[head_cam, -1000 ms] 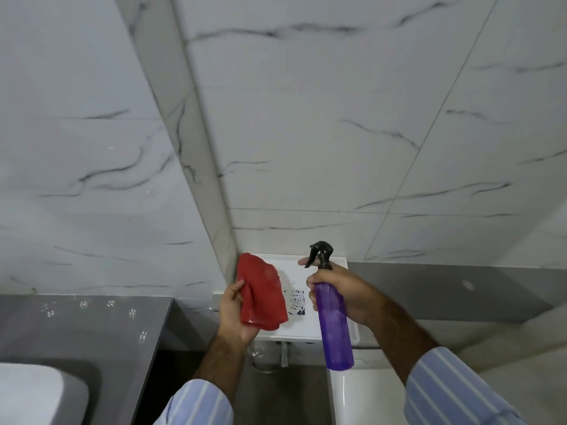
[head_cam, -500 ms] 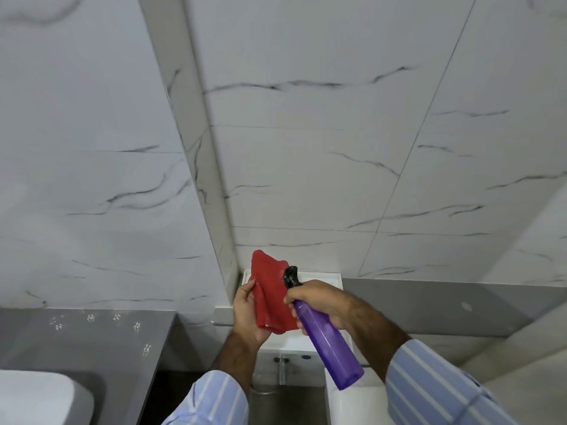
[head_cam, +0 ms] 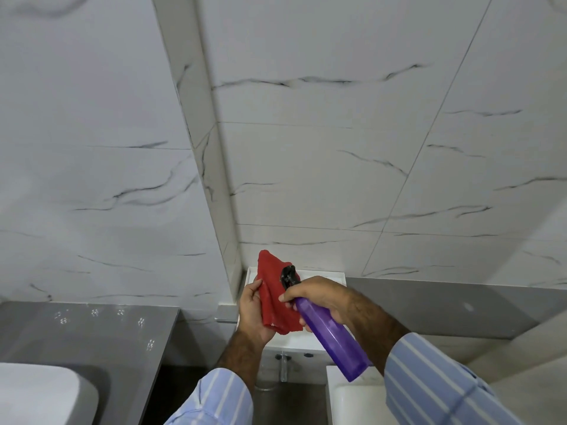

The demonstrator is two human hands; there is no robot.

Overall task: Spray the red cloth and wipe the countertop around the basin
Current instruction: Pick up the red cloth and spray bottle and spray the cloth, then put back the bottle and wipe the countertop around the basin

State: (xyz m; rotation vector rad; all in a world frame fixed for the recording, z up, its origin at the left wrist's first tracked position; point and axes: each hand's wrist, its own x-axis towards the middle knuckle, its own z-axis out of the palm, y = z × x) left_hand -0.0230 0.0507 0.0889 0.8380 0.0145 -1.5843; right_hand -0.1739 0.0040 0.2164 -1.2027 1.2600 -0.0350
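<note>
A single head-worn view looks forward, close above both raised forearms, facing the marble wall (head_cam: 322, 148) corner.

Grey countertop (head_cam: 86, 335) at lower left, white basin (head_cam: 36, 394) set on it

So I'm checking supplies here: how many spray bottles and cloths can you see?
2 items: one purple spray bottle in the right hand, one red cloth in the left hand. More may lie outside the view.
</note>
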